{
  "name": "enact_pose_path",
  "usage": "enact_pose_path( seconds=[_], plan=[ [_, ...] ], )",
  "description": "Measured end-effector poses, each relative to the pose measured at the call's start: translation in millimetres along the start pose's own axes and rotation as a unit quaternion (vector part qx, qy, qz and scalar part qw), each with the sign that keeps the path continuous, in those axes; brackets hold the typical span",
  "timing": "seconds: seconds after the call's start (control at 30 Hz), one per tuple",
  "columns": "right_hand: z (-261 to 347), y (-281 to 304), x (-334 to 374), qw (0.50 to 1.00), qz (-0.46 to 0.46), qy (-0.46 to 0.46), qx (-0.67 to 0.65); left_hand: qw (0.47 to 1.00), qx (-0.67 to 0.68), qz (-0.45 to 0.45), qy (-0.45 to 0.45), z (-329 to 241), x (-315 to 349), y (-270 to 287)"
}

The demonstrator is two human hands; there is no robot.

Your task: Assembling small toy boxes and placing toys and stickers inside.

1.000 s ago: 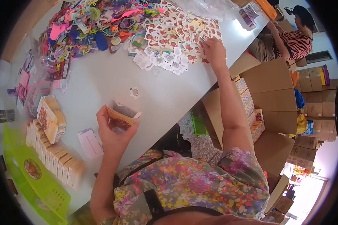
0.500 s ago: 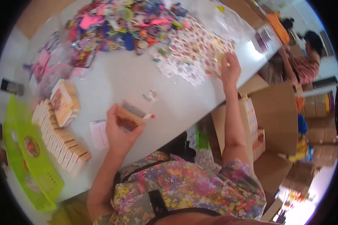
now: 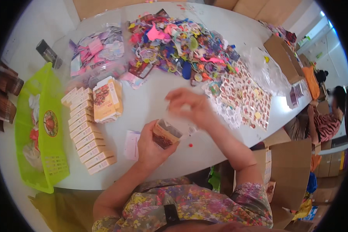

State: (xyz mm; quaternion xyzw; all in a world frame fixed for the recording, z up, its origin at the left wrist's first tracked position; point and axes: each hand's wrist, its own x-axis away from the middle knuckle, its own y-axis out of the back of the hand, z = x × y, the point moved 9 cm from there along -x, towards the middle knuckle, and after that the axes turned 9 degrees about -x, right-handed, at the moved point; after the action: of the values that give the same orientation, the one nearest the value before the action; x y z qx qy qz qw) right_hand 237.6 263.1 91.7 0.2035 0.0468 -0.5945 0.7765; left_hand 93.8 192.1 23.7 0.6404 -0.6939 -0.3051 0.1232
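Observation:
In my left hand (image 3: 152, 149) is a small box (image 3: 165, 134) of orange and brown card, its top open toward me. Just above and to the right of it hovers my right hand (image 3: 193, 108), its fingers smeared by motion; whether something thin is pinched in them I cannot tell. A heap of small colourful trinkets (image 3: 189, 42) spreads across the far side. To its right lies a pile of small printed stickers (image 3: 245, 94). A small red bead (image 3: 190, 145) rests on the table right of the box.
At left stand a row of small cream boxes (image 3: 87, 137), a stack of flat cartons (image 3: 107, 100) and a green plastic basket (image 3: 52, 150). A clear bin of purple packets (image 3: 98, 52) stands behind. Right are a large cardboard box (image 3: 290, 162) and a seated person (image 3: 328, 120).
My right hand has come left from the sticker pile to just above the small box. My left hand still holds that box. The whole view has shifted.

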Motion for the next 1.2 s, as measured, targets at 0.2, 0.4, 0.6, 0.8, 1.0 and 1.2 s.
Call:
enact_pose_path(
  seconds=[0.2, 0.4, 0.6, 0.8, 1.0, 1.2],
  plan=[
    [-57.3, 94.9, -186.5, 0.905, -0.122, 0.094, 0.398, 0.992, 0.113, 0.02, 0.045, 12.9, -9.9, 0.2],
    [-121.9, 60.6, -222.4, 0.871, -0.043, -0.029, 0.489, 0.989, 0.134, 0.035, 0.057, 21.6, -11.6, 0.6],
    [-106.5, 10.9, -163.0, 0.883, -0.004, 0.016, 0.469, 0.973, 0.193, 0.05, 0.115, 34.8, 0.5, -0.7],
    [-75.0, -3.0, -112.1, 0.875, 0.026, 0.168, 0.453, 0.973, 0.194, 0.036, 0.115, 44.1, 19.5, 2.7],
    [5.6, -16.7, -20.6, 0.923, -0.011, 0.191, 0.334, 0.974, 0.205, -0.039, 0.084, 38.3, 25.2, 23.5],
    [-1.1, -66.4, 76.2, 0.984, -0.015, -0.15, -0.094, 0.982, 0.179, -0.062, 0.028, 18.0, 39.3, 32.1]
  ],
)
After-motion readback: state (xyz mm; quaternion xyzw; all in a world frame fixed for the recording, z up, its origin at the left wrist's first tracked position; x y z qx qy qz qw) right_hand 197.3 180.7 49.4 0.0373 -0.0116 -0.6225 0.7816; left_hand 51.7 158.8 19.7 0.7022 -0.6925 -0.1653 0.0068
